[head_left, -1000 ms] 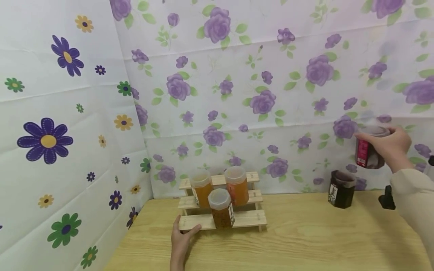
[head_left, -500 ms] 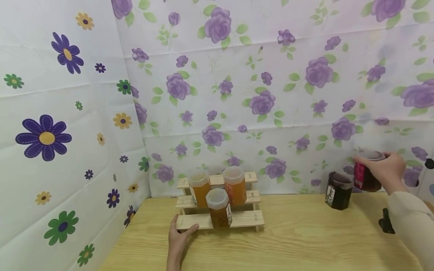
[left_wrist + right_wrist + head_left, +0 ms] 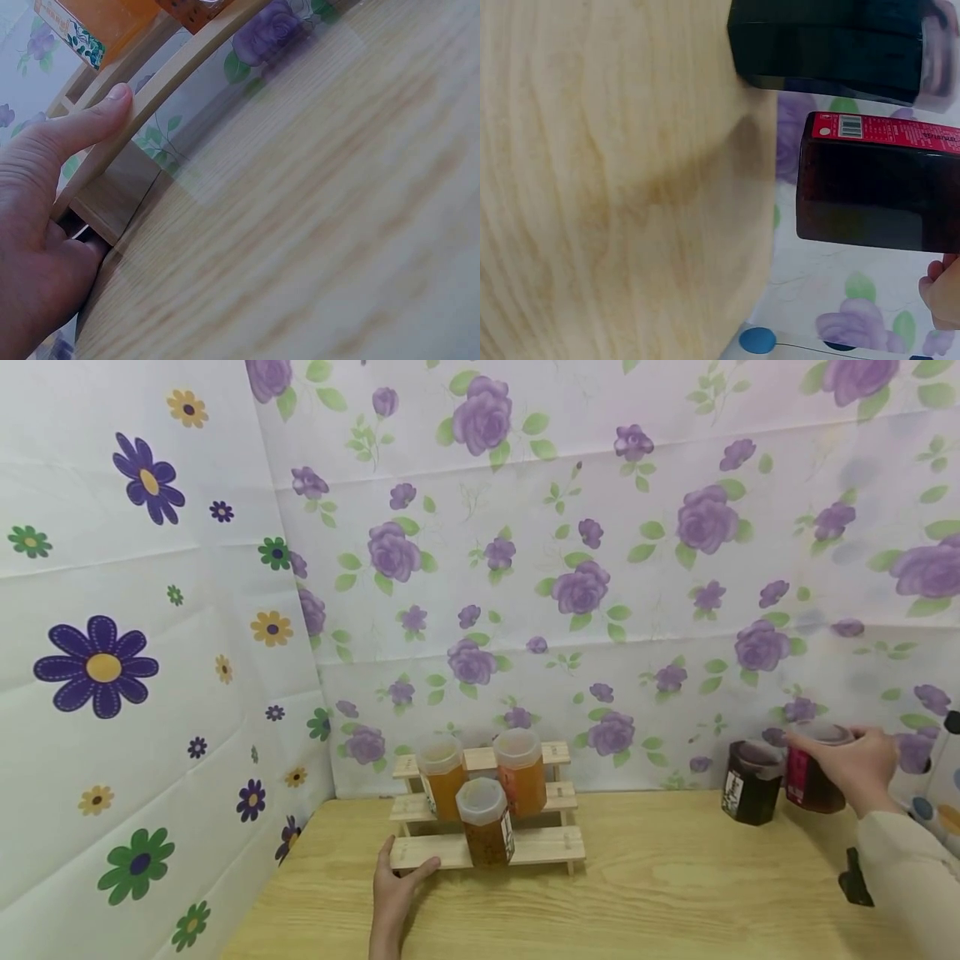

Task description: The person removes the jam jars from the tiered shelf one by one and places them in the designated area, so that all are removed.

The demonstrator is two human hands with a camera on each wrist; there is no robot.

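Observation:
At the right of the head view my right hand point(image 3: 862, 764) grips a dark jar with a red label point(image 3: 813, 781) near its top. The right wrist view shows this red-labelled jar point(image 3: 877, 184) close over the table, beside a second dark jar point(image 3: 829, 49). My left hand point(image 3: 397, 889) holds the left end of a three-step wooden rack point(image 3: 536, 843). In the left wrist view the thumb point(image 3: 112, 109) lies on the lowest step while other fingers reach behind its leg. An amber jar with dark specks point(image 3: 487, 835) stands on that step; two orange jars point(image 3: 444, 789) stand higher up.
The second dark jar point(image 3: 752, 789), with a white label, stands at the table's back edge. A small black object point(image 3: 853, 881) lies near my right sleeve. Flowered cloth point(image 3: 600, 652) hangs behind and along the left side of the wooden table point(image 3: 660, 893).
My right hand has lowered the red-labelled jar from above the second dark jar down beside it. The left hand has stayed on the rack.

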